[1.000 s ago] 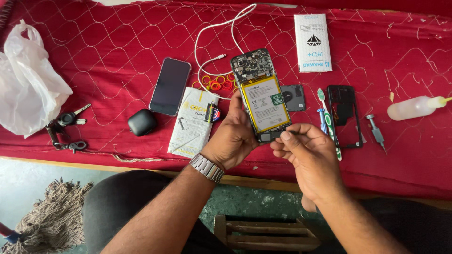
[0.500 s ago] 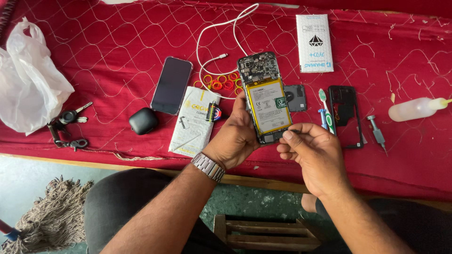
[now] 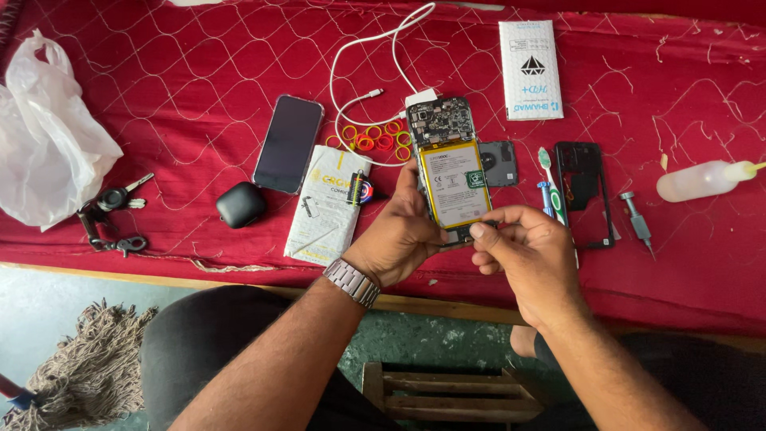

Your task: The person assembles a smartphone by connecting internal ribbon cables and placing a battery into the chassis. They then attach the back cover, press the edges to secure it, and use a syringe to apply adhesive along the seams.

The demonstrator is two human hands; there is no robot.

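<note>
An opened phone point(image 3: 448, 164) with its back off shows a yellow-edged battery and a circuit board at its top. My left hand point(image 3: 403, 235) grips it from the left side and underneath, above the red cloth. My right hand point(image 3: 531, 259) has its thumb and fingertips pinched at the phone's lower edge; whether they hold a small part I cannot tell. A metal watch point(image 3: 352, 282) sits on my left wrist.
On the red quilted cloth point(image 3: 159, 104) lie a black phone point(image 3: 288, 144), a white packet point(image 3: 327, 203), a black earbud case point(image 3: 240, 204), keys point(image 3: 112, 209), a white cable point(image 3: 375, 56), coloured rubber bands point(image 3: 375, 137), a black phone frame point(image 3: 586, 191), a toothbrush point(image 3: 552, 185), a screwdriver point(image 3: 637, 221), a squeeze bottle point(image 3: 702, 180), a white box point(image 3: 530, 69) and a plastic bag point(image 3: 48, 144).
The phone and both hands have drifted slightly to the right and up in view. My right fingertips have closed in on the phone's lower edge.
</note>
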